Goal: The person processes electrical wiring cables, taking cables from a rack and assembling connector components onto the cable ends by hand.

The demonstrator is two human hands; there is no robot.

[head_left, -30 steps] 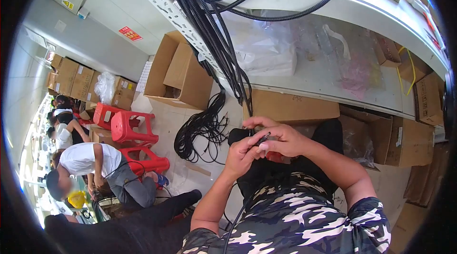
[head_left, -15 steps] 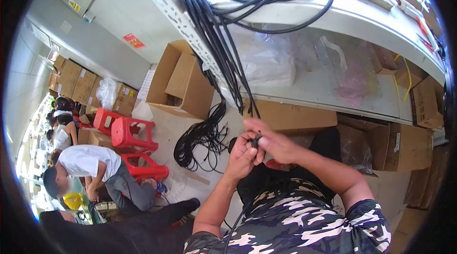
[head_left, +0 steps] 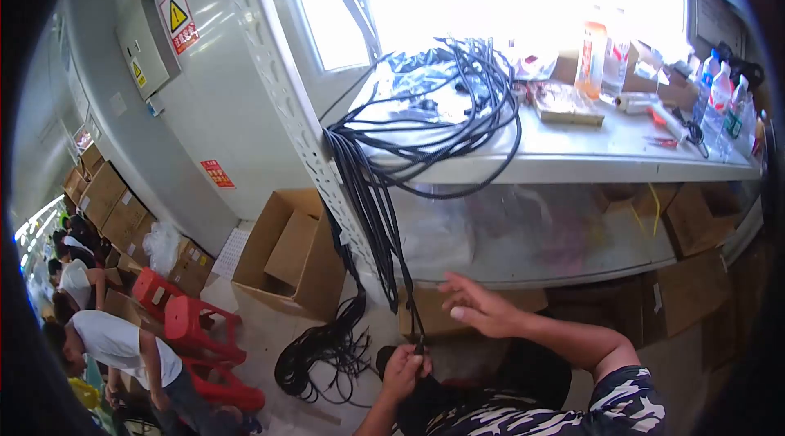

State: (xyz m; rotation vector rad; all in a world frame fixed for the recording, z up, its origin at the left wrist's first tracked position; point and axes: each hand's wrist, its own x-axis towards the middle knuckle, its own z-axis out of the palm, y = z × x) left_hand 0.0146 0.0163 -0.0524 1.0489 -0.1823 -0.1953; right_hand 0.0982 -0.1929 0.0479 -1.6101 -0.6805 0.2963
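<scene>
My left hand (head_left: 405, 370), low in the middle of the view, is closed around the end of a black cable (head_left: 414, 313) that hangs from the shelf. Up and to the right of it, my right hand (head_left: 482, 305) is raised with its fingers apart and holds nothing. Behind the hands, a bundle of black cables (head_left: 368, 215) drapes over the shelf edge beside the white perforated post. More black cables (head_left: 323, 358) lie heaped on the floor to the left.
The white shelf (head_left: 572, 166) carries bottles (head_left: 590, 60) and tools. An open cardboard box (head_left: 290, 256) stands left of the post. Red stools (head_left: 196, 330) and a co-worker in a white shirt (head_left: 123, 346) are at the lower left. More boxes (head_left: 687, 293) sit under the shelf.
The view has tilted up, showing more of the shelf top. My right hand has come away from my left hand and opened, while my left hand still grips the cable end.
</scene>
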